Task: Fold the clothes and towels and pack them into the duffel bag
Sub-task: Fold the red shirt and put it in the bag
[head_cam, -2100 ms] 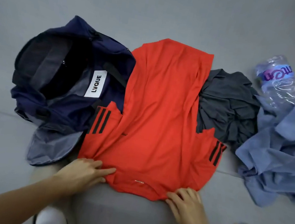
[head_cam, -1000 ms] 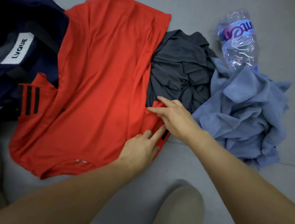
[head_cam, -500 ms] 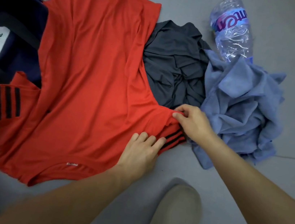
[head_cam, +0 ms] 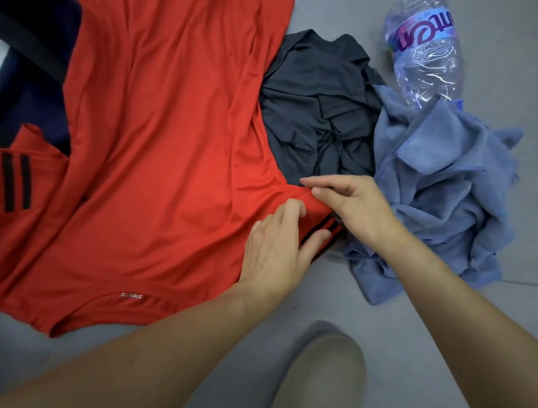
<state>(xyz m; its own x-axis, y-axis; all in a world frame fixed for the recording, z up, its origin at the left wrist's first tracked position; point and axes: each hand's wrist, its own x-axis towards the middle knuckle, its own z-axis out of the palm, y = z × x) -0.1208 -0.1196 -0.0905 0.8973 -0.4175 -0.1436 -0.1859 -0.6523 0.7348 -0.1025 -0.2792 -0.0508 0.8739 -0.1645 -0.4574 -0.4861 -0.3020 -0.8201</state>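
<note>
Just beyond the right hand [head_cam: 353, 208] the crumpled dark grey garment [head_cam: 319, 107] heaps up close against its fingers. The rumpled blue towel [head_cam: 442, 193] crowds its outer side and wrist, so no bare floor shows on either of those flanks. Farther out past the towel a plastic bottle [head_cam: 423, 52] lies on its side, touching the towel's edge. Left of the left hand [head_cam: 279, 243] the red shirt [head_cam: 155, 118] spreads flat and low, an easy sweep across, until the navy duffel bag [head_cam: 13, 47] walls off the far left. Nearer the body, grey floor [head_cam: 450, 333] lies bare to the right of the right forearm. A bent knee [head_cam: 321, 384] fills much of the gap between the two forearms.
</note>
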